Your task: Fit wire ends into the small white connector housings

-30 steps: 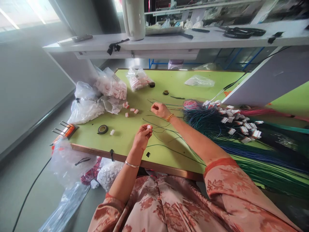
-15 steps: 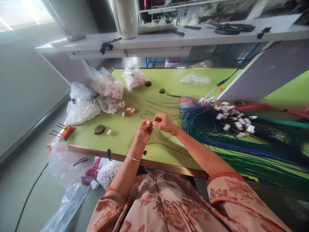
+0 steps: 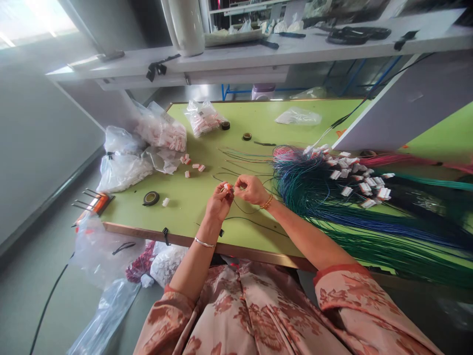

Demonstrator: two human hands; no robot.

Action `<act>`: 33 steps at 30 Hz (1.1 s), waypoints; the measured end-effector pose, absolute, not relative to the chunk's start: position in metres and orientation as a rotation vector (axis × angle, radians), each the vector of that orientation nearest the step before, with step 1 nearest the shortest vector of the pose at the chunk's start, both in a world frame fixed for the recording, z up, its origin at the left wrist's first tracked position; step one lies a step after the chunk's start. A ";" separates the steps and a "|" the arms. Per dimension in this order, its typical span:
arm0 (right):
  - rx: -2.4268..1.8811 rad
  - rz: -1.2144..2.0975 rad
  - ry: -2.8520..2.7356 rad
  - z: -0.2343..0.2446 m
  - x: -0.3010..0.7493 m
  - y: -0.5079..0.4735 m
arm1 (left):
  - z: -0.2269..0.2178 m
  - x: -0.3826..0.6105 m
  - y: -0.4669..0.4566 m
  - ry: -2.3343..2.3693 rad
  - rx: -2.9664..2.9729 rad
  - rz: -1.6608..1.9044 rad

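Observation:
Over the green table (image 3: 192,207), my left hand (image 3: 218,203) pinches a small white plastic connector (image 3: 227,187). My right hand (image 3: 251,189) meets it from the right, fingers pinched on a thin dark wire (image 3: 254,223) at the connector. Several loose thin wires (image 3: 240,158) lie just beyond the hands. A big bundle of blue and green wires (image 3: 332,207) with white connectors (image 3: 354,177) on their ends lies to the right.
Plastic bags of connectors (image 3: 162,130) sit at the table's far left, loose connectors (image 3: 192,165) beside them. Tape rolls (image 3: 151,198) lie on the table. An orange tool (image 3: 94,202) rests at the left corner. A white shelf (image 3: 258,54) stands over the far edge.
My right hand drew back from the loose wires to meet my left hand at the connector. Both hands have stayed together since.

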State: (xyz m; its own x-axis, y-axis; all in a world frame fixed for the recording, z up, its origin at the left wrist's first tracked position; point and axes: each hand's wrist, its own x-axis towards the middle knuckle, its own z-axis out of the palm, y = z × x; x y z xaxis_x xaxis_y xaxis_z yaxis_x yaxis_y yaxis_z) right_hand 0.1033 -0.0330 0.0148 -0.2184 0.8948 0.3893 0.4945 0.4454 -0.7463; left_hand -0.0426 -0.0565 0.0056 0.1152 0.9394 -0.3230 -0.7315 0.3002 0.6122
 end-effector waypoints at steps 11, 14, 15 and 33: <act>-1.091 0.710 -1.806 0.005 0.101 -0.030 | 0.003 -0.040 -0.057 0.856 0.474 1.362; -1.085 0.821 -1.740 0.001 0.100 -0.028 | 0.003 -0.041 -0.057 0.901 0.536 1.378; -1.080 0.858 -1.722 0.000 0.100 -0.028 | 0.003 -0.042 -0.057 0.911 0.551 1.376; -1.079 0.825 -1.943 0.005 0.104 -0.032 | 0.006 -0.038 -0.057 0.968 0.538 1.385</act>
State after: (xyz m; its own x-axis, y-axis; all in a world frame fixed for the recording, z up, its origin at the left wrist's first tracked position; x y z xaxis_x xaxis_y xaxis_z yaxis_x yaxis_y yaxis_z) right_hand 0.1040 -0.0321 0.0052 -0.3615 0.8830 0.2994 0.3982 0.4365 -0.8068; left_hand -0.0376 -0.0575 0.0063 -0.0904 0.9640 -0.2501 -0.5664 0.1567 0.8091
